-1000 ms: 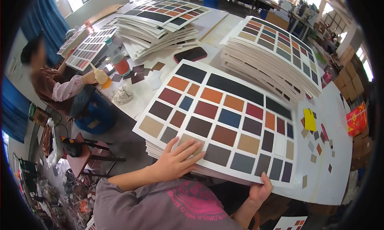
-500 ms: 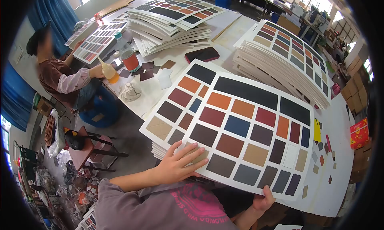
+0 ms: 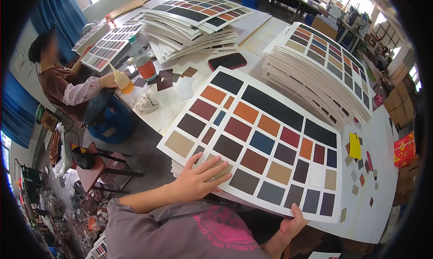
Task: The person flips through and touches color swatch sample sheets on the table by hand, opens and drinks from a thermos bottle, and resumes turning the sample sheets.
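Observation:
A white swatch card (image 3: 266, 199) with rows of black, orange, red, blue, brown, tan and grey samples lies in front of me, overlapping another swatch card (image 3: 172, 159) on a stack. My left hand (image 3: 202, 175) rests on the top card's left part, fingers spread and laid flat, covering a tan sample. At the card's near right edge my right hand (image 3: 292, 225) grips it with the thumb on top; its other fingers are hidden underneath. One pale cell (image 3: 316, 176) near the card's right side shows no coloured sample.
Tall stacks of cards stand behind, one at the right (image 3: 311, 85) and one at the left (image 3: 185, 42). A phone (image 3: 228, 61), a bottle (image 3: 143, 63) and loose samples lie on the table (image 3: 367, 214). A yellow paper (image 3: 355, 146) is at the right. A co-worker (image 3: 67, 85) sits left, holding a glue bottle (image 3: 121, 80).
The top swatch card has turned slightly clockwise, its right side shifting left and uncovering more of the yellow paper. My right hand moved slightly left with it; my left hand barely moved.

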Motion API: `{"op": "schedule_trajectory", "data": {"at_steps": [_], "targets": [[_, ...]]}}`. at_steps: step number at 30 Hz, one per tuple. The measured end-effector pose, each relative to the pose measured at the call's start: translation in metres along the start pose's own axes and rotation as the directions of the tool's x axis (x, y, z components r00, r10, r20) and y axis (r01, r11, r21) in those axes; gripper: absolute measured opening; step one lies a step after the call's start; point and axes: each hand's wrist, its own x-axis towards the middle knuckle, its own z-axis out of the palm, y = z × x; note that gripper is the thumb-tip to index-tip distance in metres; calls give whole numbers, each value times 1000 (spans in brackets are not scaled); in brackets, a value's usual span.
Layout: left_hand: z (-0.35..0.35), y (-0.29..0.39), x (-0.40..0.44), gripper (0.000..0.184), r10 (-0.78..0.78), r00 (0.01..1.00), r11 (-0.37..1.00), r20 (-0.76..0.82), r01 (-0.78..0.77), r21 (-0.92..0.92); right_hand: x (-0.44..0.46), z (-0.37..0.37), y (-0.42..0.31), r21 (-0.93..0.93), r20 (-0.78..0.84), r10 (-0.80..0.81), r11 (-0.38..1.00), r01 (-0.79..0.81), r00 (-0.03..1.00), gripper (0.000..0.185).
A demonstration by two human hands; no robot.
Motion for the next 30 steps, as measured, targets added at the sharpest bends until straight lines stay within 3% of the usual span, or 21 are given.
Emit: {"op": "schedule_trajectory", "data": {"at_steps": [2,5,9,14,30], "targets": [[3,-3,0,58,1,1000,1000,-20,-2,-11,0,1,4,30,-11,-63,998,64,998,47],[3,-4,1,59,0,1000,1000,-32,0,-13,1,6,0,181,-156,-23,982,51,987,41],[4,-6,3,56,8,999,1000,-47,-7,4,4,8,-3,16,-78,-75,997,76,994,37],[3,-11,11,43,11,997,998,-73,-15,-64,9,5,8,27,-80,-101,994,103,992,36],[8,-5,8,44,10,991,1000,-132,-13,-25,12,0,8,39,-47,-90,995,91,995,41]]}}
